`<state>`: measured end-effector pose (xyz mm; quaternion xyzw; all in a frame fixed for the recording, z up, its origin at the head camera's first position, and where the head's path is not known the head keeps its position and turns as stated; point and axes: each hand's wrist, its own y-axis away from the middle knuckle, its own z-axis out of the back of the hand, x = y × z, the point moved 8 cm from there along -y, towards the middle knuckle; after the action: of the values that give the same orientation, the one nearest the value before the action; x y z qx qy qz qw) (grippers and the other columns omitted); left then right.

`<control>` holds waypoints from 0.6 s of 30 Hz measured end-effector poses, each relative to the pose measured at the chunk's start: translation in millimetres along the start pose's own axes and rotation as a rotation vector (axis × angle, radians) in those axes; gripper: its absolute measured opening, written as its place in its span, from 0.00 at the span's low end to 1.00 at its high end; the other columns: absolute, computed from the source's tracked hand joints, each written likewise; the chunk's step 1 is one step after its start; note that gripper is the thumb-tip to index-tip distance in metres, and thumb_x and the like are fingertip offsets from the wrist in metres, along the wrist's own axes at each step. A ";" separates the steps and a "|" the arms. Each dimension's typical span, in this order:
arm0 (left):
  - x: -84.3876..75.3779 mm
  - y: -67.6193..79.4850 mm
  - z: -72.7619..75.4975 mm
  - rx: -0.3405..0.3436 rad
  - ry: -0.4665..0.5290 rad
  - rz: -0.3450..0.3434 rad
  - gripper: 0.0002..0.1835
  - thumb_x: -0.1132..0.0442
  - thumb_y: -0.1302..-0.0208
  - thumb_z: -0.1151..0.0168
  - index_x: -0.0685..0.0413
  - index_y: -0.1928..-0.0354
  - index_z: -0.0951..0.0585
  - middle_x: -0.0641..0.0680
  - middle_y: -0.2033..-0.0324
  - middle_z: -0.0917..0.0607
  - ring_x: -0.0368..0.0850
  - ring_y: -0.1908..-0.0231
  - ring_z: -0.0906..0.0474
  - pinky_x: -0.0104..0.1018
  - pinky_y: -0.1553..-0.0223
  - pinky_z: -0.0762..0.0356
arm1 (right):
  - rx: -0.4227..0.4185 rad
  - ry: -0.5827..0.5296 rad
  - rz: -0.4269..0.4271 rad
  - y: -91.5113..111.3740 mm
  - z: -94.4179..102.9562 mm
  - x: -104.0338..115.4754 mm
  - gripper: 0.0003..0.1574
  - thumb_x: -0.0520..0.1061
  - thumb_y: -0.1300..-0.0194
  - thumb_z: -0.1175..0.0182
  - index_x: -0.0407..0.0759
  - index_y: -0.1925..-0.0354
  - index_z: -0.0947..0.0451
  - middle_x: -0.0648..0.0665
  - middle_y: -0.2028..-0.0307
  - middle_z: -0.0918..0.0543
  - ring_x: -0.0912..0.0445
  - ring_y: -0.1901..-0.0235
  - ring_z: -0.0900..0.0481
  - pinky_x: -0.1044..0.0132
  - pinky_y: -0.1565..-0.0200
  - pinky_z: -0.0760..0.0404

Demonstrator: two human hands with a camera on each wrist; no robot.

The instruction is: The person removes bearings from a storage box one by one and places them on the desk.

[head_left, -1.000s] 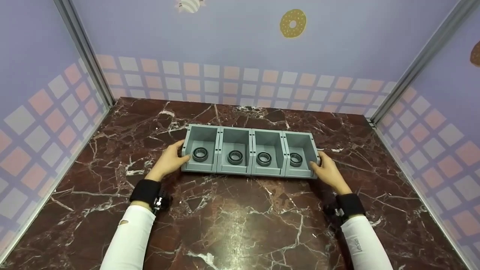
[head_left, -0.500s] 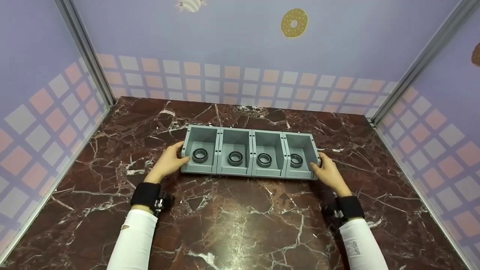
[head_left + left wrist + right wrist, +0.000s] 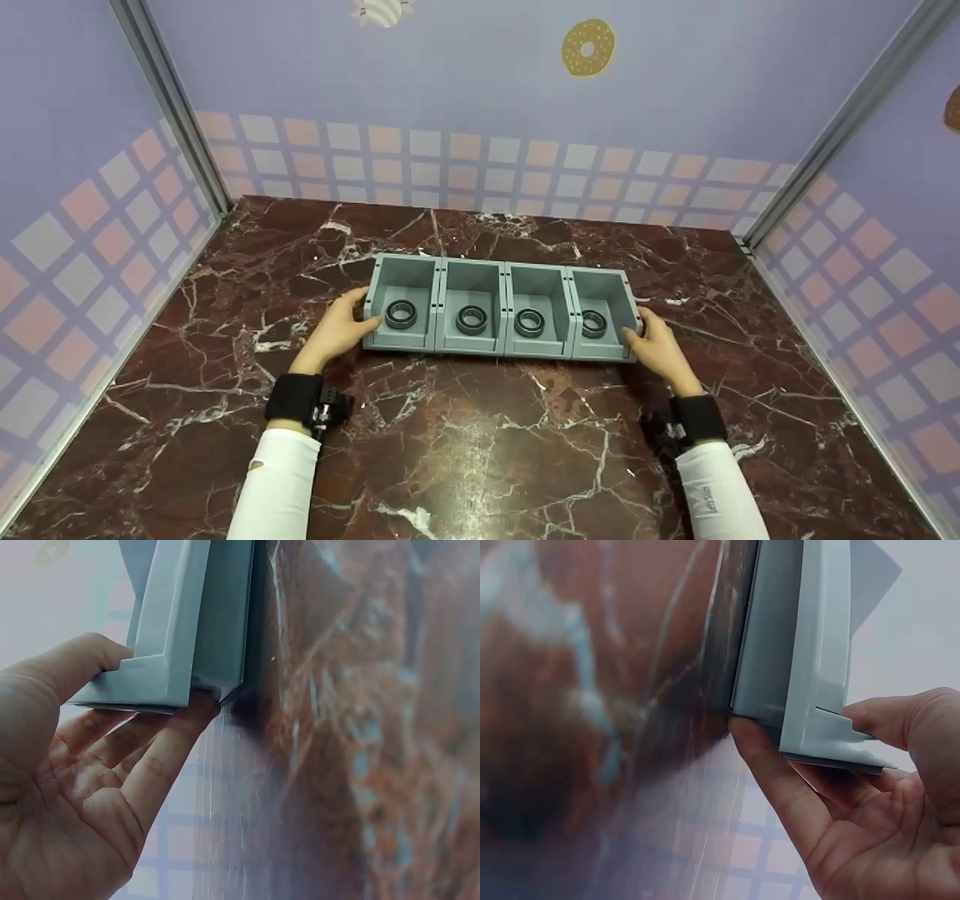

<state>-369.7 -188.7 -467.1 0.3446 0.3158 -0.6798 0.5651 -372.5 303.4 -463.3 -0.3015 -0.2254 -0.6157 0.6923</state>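
A person in white sleeves [image 3: 277, 484], a black band [image 3: 699, 418] on each wrist, reaches forward across a marbled table [image 3: 465, 450], arms spread and hands well apart. The left hand [image 3: 337, 330] grips the left end of a row of four gray bins [image 3: 471, 345], its thumb at the front edge of the end wall and its fingers against the outer side; the right hand [image 3: 658, 345] mirrors it at the opposite end. The row lies directly between the two palms, its long axis running from one hand to the other, roughly parallel to the table's far edge. Neither hand is nearer: each touches its own end, with the whole length of the row separating them. (Both wrist views show fingers low along the end walls, close to the tabletop, though whether the base bears fully on the table is hard to tell.) The bins stand upright, their low fronts toward the person. Inside, one dark ring lies toward the front of each compartment: far left [image 3: 401, 325], center left [image 3: 472, 331], center right [image 3: 529, 333] and far right [image 3: 595, 334]. Beyond the row, bare tabletop runs back to a lavender wall [image 3: 480, 82] printed with pink and white squares.
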 end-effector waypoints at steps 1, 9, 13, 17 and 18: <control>-0.1 0.3 0.0 -0.002 0.001 -0.002 0.36 0.69 0.29 0.42 0.75 0.24 0.42 0.75 0.26 0.36 0.71 0.26 0.39 0.61 0.23 0.41 | 0.000 0.002 -0.003 0.0 -0.2 -0.1 0.28 0.34 0.29 0.45 0.23 0.34 0.32 0.23 0.49 0.16 0.42 0.56 0.16 0.69 0.61 0.23; 2.0 -0.4 0.1 -0.013 -0.013 0.006 0.36 0.68 0.29 0.43 0.75 0.24 0.42 0.75 0.25 0.39 0.71 0.23 0.45 0.61 0.21 0.46 | -0.003 0.010 -0.011 -0.4 -0.5 0.0 0.29 0.34 0.29 0.46 0.22 0.33 0.33 0.23 0.48 0.17 0.41 0.54 0.16 0.66 0.58 0.22; 2.5 -0.5 0.1 -0.017 -0.012 0.009 0.36 0.69 0.29 0.43 0.75 0.24 0.42 0.75 0.25 0.39 0.70 0.23 0.44 0.61 0.21 0.46 | -0.011 0.018 -0.008 -0.1 -0.2 0.2 0.28 0.34 0.29 0.45 0.23 0.34 0.32 0.23 0.49 0.16 0.41 0.54 0.16 0.65 0.58 0.21; 3.1 -0.7 -0.4 -0.017 -0.010 0.015 0.36 0.69 0.29 0.43 0.74 0.24 0.42 0.75 0.25 0.39 0.70 0.23 0.44 0.61 0.21 0.45 | -0.006 0.017 -0.018 0.1 -0.6 -1.4 0.29 0.35 0.29 0.45 0.23 0.34 0.32 0.23 0.49 0.17 0.40 0.53 0.16 0.62 0.57 0.20; 3.2 -0.7 -0.7 -0.015 -0.011 0.016 0.35 0.68 0.29 0.43 0.74 0.24 0.42 0.75 0.25 0.39 0.70 0.23 0.44 0.61 0.21 0.45 | -0.002 0.018 -0.021 0.3 -1.0 -1.9 0.29 0.35 0.29 0.46 0.23 0.34 0.32 0.23 0.49 0.17 0.40 0.53 0.16 0.62 0.57 0.20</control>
<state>-370.7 -189.7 -470.2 0.3392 0.3150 -0.6746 0.5750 -372.5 304.1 -465.3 -0.2942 -0.2216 -0.6259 0.6875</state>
